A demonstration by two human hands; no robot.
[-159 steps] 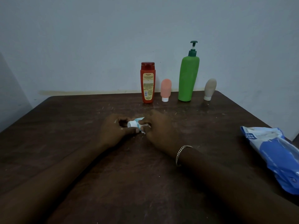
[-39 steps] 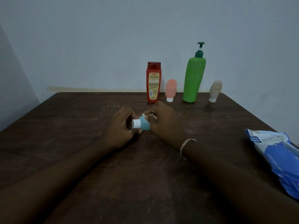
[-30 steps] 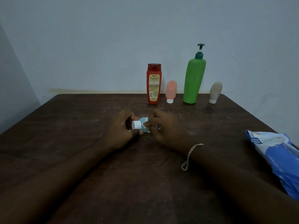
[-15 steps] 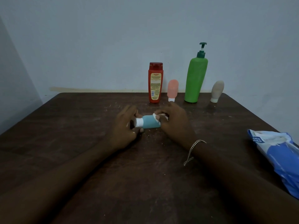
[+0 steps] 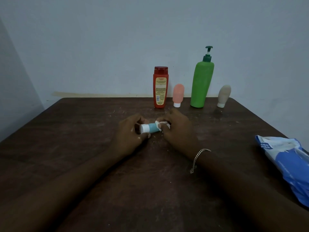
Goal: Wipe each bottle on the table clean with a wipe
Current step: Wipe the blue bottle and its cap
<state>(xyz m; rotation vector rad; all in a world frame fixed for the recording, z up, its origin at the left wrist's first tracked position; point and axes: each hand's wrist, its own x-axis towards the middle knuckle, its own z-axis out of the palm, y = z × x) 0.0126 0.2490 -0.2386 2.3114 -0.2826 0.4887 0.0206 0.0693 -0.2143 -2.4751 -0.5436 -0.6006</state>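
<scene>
A small teal bottle [image 5: 151, 128] with a white cap lies sideways between my hands at the table's middle. My left hand [image 5: 128, 134] grips its cap end. My right hand [image 5: 177, 129] holds a white wipe [image 5: 161, 125] wrapped over the bottle's other end, which is hidden. Along the back edge stand a red bottle [image 5: 160, 87], a small pink bottle [image 5: 178, 95], a tall green pump bottle [image 5: 202, 81] and a small beige bottle [image 5: 224, 95].
A blue and white pack of wipes [image 5: 287, 163] lies at the right edge of the dark wooden table [image 5: 83, 139]. Small white crumbs dot the tabletop near the hands. A pale wall stands right behind the bottles.
My right hand with the wipe has slid back along the teal bottle toward the cap, covering more of it than half a second ago. The standing bottles have not moved.
</scene>
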